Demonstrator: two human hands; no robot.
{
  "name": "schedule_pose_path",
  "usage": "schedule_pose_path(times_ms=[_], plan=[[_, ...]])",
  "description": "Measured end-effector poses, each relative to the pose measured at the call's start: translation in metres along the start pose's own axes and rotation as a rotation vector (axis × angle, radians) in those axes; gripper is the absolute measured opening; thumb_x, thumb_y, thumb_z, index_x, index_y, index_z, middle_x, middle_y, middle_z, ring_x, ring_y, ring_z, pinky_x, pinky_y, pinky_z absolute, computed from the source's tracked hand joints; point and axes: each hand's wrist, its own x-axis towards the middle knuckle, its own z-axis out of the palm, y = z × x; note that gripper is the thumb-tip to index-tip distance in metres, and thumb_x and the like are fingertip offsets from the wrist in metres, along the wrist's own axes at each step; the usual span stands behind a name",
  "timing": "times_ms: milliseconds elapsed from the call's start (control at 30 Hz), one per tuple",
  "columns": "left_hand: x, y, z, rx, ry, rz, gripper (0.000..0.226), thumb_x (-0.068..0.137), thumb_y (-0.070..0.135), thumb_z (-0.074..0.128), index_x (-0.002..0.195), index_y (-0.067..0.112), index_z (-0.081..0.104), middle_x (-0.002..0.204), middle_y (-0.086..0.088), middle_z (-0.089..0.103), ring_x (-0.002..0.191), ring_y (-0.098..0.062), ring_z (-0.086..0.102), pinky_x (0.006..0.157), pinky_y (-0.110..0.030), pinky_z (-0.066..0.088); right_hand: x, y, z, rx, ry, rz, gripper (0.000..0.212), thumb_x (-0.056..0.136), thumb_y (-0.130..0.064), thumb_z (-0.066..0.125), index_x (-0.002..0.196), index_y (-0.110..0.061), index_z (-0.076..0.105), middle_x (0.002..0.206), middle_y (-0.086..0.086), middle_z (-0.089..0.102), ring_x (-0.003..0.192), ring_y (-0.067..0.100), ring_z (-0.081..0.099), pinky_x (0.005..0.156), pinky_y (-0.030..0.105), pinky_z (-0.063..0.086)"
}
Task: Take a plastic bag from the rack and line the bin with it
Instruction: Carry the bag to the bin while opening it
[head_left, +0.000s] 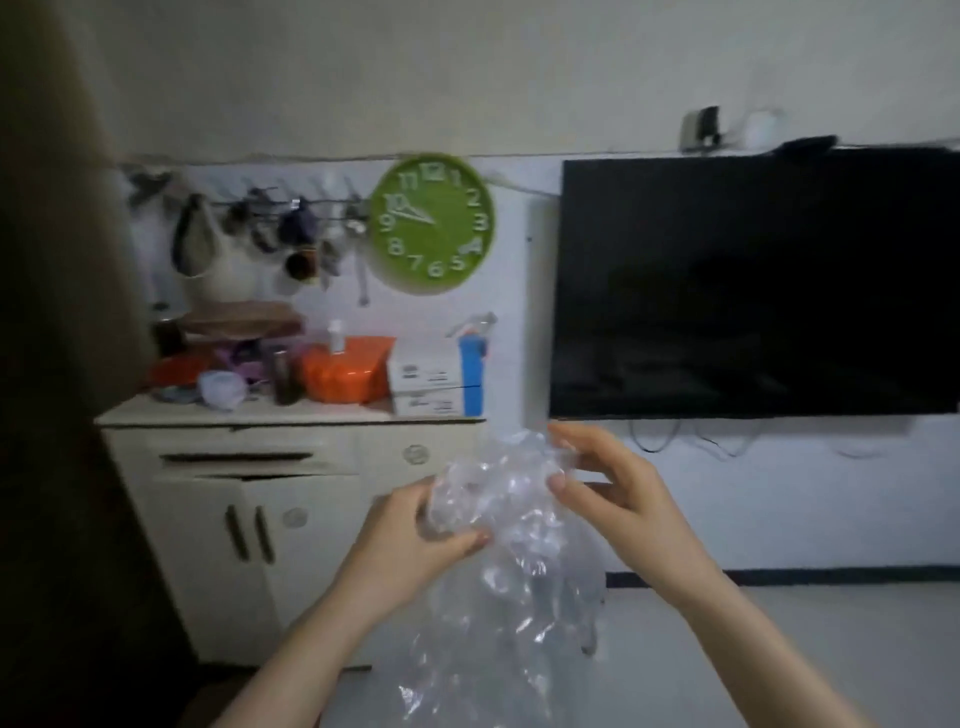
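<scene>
Large black television (753, 286) on the white wall at right, screen dark, no brand legible

Cream cabinet (291, 519) at left below a crowded top, two dark vertical handles on the door, round stickers on the front too blurred to read

Clear crumpled plastic bag (514, 561) held up in mid-air in front of the cabinet and wall, between both hands, lower part hanging down loose toward the bottom edge

Green round wall clock (432, 224) above the cabinet, white numerals 1 to 12 readable, both hands pointing up-left toward the 10

Hook rail (270, 205) left of the clock, with a pale bag and small dark items hanging, blurred

Orange package (347, 375) on the cabinet top, beside stacked white boxes (423, 387) with small print too blurred to read

Blue spray bottle (471, 371) just right of the boxes

Left hand (410, 540) closed on the bag's upper left, thumb pressed over the plastic

Right hand (608, 488) pinching the bag's top right edge between thumb and fingertips, other fingers spread
</scene>
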Motion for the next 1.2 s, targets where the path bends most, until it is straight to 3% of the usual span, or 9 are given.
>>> schedule_pose_path(times_ms=[167, 300, 400, 600, 733, 867, 967, 1067, 1200], plan=[[0.086, -0.012, 0.070, -0.065, -0.114, 0.003, 0.046, 0.050, 0.056, 0.076, 0.090, 0.034, 0.067, 0.084, 0.016, 0.074, 0.081, -0.001, 0.068, 0.076, -0.028, 0.054, 0.009, 0.056, -0.060, -0.051, 0.220, 0.149, 0.054, 0.073, -0.051, 0.065, 0.122, -0.054, 0.043, 0.124, -0.022, 0.055, 0.111, -0.009, 0.052, 0.093, 0.026, 0.047], [0.153, -0.021, 0.134, -0.134, -0.170, 0.040, 0.031, 0.062, 0.035, 0.081, 0.090, 0.031, 0.068, 0.082, 0.016, 0.075, 0.076, -0.002, 0.069, 0.069, -0.027, 0.053, 0.024, 0.104, -0.093, -0.033, 0.292, 0.292, 0.082, 0.059, -0.053, 0.075, 0.132, -0.045, 0.037, 0.128, -0.013, 0.053, 0.113, 0.006, 0.056, 0.097, 0.039, 0.050], [0.207, -0.022, 0.179, -0.218, -0.222, 0.039, 0.030, 0.061, 0.033, 0.084, 0.086, 0.031, 0.068, 0.079, 0.015, 0.075, 0.072, -0.005, 0.070, 0.064, -0.027, 0.055, 0.042, 0.137, -0.118, -0.055, 0.360, 0.347, 0.094, 0.052, -0.050, 0.081, 0.134, -0.036, 0.038, 0.128, -0.006, 0.055, 0.111, 0.011, 0.058, 0.094, 0.038, 0.052], [0.300, -0.013, 0.273, -0.323, -0.395, 0.079, 0.040, 0.057, 0.040, 0.084, 0.091, 0.032, 0.065, 0.084, 0.005, 0.074, 0.074, -0.007, 0.070, 0.066, -0.032, 0.057, 0.076, 0.196, -0.172, -0.118, 0.747, 0.363, 0.053, 0.067, -0.020, 0.081, 0.114, -0.023, 0.057, 0.098, -0.001, 0.067, 0.076, 0.005, 0.064, 0.071, 0.022, 0.054], [0.340, -0.002, 0.351, -0.323, -0.620, 0.115, 0.058, 0.048, 0.054, 0.083, 0.098, 0.039, 0.058, 0.091, 0.013, 0.071, 0.082, -0.001, 0.067, 0.068, -0.021, 0.051, 0.080, 0.231, -0.237, -0.202, 0.966, 0.373, 0.025, 0.073, -0.010, 0.075, 0.095, -0.016, 0.065, 0.080, -0.002, 0.068, 0.067, 0.008, 0.061, 0.069, 0.036, 0.053], [0.375, 0.009, 0.418, -0.253, -0.786, 0.182, 0.100, 0.037, 0.061, 0.082, 0.120, 0.056, 0.027, 0.113, 0.024, 0.046, 0.100, 0.003, 0.049, 0.072, -0.016, 0.041, 0.082, 0.260, -0.311, -0.278, 1.039, 0.404, 0.015, 0.076, -0.006, 0.072, 0.089, -0.009, 0.067, 0.078, 0.005, 0.068, 0.064, 0.012, 0.060, 0.069, 0.040, 0.053], [0.414, 0.034, 0.479, -0.186, -0.781, 0.312, 0.126, 0.032, 0.065, 0.082, 0.133, 0.058, 0.006, 0.143, 0.012, 0.028, 0.127, -0.011, 0.035, 0.098, -0.035, 0.037, 0.089, 0.286, -0.380, -0.368, 1.039, 0.432, 0.016, 0.077, -0.009, 0.072, 0.084, -0.022, 0.065, 0.076, 0.004, 0.068, 0.057, 0.009, 0.061, 0.064, 0.032, 0.051], [0.452, 0.080, 0.546, -0.044, -0.727, 0.578, 0.127, 0.031, 0.072, 0.075, 0.133, 0.063, 0.000, 0.153, 0.023, -0.002, 0.141, -0.014, 0.010, 0.109, -0.046, 0.024, 0.101, 0.313, -0.453, -0.430, 0.999, 0.464, 0.018, 0.077, -0.008, 0.071, 0.085, -0.022, 0.065, 0.078, 0.005, 0.068, 0.060, 0.013, 0.062, 0.066, 0.034, 0.051], [0.499, 0.151, 0.644, 0.085, -0.765, 0.983, 0.113, 0.041, 0.077, 0.066, 0.136, 0.055, 0.008, 0.149, 0.030, -0.004, 0.135, 0.008, -0.017, 0.117, -0.039, 0.000, 0.122, 0.335, -0.548, -0.564, 0.944, 0.477, 0.018, 0.073, -0.012, 0.075, 0.083, -0.023, 0.065, 0.073, -0.002, 0.065, 0.060, 0.009, 0.056, 0.059, 0.023, 0.044]])
